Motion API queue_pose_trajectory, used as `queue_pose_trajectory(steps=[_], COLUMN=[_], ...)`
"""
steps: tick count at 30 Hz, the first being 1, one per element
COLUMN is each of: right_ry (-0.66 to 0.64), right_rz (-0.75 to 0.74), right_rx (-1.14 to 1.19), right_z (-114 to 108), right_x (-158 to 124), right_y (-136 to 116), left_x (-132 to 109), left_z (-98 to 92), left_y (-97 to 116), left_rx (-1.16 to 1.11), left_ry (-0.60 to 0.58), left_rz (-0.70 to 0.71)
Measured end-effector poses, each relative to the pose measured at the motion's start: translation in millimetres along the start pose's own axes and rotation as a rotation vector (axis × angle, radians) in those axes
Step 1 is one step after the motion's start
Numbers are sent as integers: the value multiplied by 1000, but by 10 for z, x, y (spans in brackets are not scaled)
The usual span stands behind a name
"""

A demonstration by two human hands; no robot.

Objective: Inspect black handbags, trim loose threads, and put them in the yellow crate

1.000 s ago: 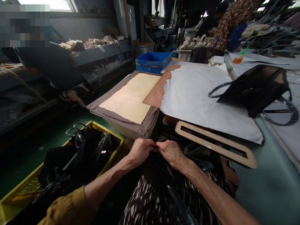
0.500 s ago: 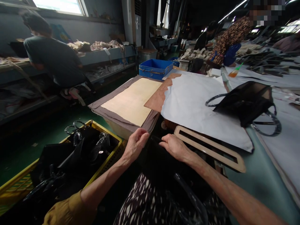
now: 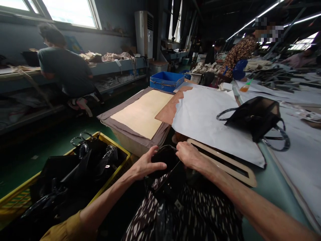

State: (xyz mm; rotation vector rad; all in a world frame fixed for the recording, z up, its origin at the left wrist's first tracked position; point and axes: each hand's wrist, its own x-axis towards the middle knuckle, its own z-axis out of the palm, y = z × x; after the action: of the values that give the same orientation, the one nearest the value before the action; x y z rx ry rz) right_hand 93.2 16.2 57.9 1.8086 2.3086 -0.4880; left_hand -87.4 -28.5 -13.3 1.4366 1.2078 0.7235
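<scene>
A black handbag point(image 3: 164, 159) is held over my lap, its mouth facing up and its dark inside showing. My left hand point(image 3: 147, 164) grips its left side, with the thumb stretched over the opening and the other fingers partly hidden behind the bag. On the right, my right hand point(image 3: 190, 155) is closed on the bag's rim, fingertips tucked at the edge. Below it, part of the bag and a plastic-wrapped strap point(image 3: 163, 217) hang against my patterned clothing. A second black handbag point(image 3: 254, 115) with wrapped handles lies on the table to the right.
A yellow crate point(image 3: 122, 157) full of black bags stands on my left. Ahead are a cream sheet point(image 3: 142, 112) on a bin, a blue tub point(image 3: 167, 82) and white sheeting point(image 3: 208, 113). A slotted tan frame point(image 3: 225, 164) lies by my right arm. Co-workers are farther off.
The bag has turned so its opening now faces me. My left hand has moved lower, its thumb now across the mouth. The right hand stays at the rim, and the view has tilted up slightly.
</scene>
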Motion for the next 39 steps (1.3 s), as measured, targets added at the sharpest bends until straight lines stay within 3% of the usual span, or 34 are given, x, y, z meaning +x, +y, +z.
queue_pose_trajectory(steps=[5, 8, 11, 14, 16, 24, 30, 39], right_ry=[-139, -245, -367, -410, -397, -364, -257, -321], right_rz=[-30, -59, -83, -79, -70, -42, -86, -69], right_rx=[120, 264, 503, 609, 623, 509, 428, 514], right_z=[-58, -19, 113, 294, 403, 518, 539, 618], right_x=[-91, -251, -489, -722, -826, -925, -965, -953], right_y=[95, 177, 306, 423, 476, 571, 594, 705], left_x=[221, 290, 184, 7, -81, -143, -37, 171], left_z=[-92, -214, -308, -294, -221, 120, 269, 384], left_y=[-84, 1, 188, 352, 394, 316, 291, 214], left_rx=[422, 593, 669, 737, 826, 1009, 941, 801], left_ry=[88, -49, -246, -452, -498, -363, -358, -412], left_rz=[-59, 18, 82, 101, 103, 351, 330, 437])
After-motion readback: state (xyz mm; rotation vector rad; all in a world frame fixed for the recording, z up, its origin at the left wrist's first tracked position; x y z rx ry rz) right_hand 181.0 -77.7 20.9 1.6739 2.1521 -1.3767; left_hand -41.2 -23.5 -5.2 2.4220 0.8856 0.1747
